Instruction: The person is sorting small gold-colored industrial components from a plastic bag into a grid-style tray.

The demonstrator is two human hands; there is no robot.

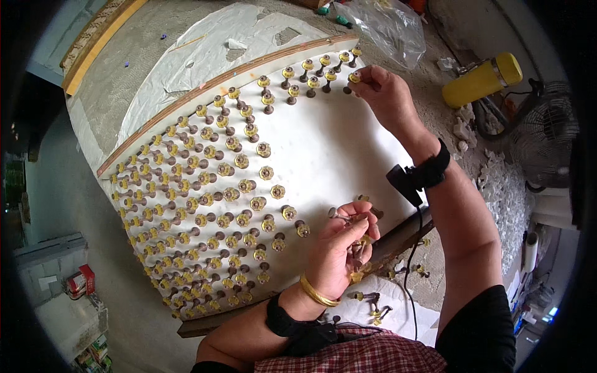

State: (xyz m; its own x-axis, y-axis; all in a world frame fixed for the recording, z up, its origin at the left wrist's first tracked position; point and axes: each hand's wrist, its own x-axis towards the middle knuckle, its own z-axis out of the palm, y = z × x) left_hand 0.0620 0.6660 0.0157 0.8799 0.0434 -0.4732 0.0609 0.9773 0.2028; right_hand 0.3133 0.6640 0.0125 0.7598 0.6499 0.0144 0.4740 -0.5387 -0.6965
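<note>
A white board (pixel 336 149) lies tilted before me, covered in rows of small brown pins with yellow flower-shaped heads (pixel 205 199). My right hand (pixel 382 93) reaches to the board's far right corner and pinches one yellow-headed pin (pixel 354 78) at the end of a row. My left hand (pixel 342 248) hovers over the board's near edge, fingers curled around a bunch of several loose pins (pixel 357 248). It wears a gold bangle and a black wrist strap. A black strap with a small device sits on my right wrist.
A yellow cylinder-shaped bottle (pixel 482 81) lies at the right, next to a small fan (pixel 547 133). White rubble covers the ground at right. A clear plastic bag (pixel 388 25) sits beyond the board. Loose pins (pixel 373 304) lie on white plastic near my lap.
</note>
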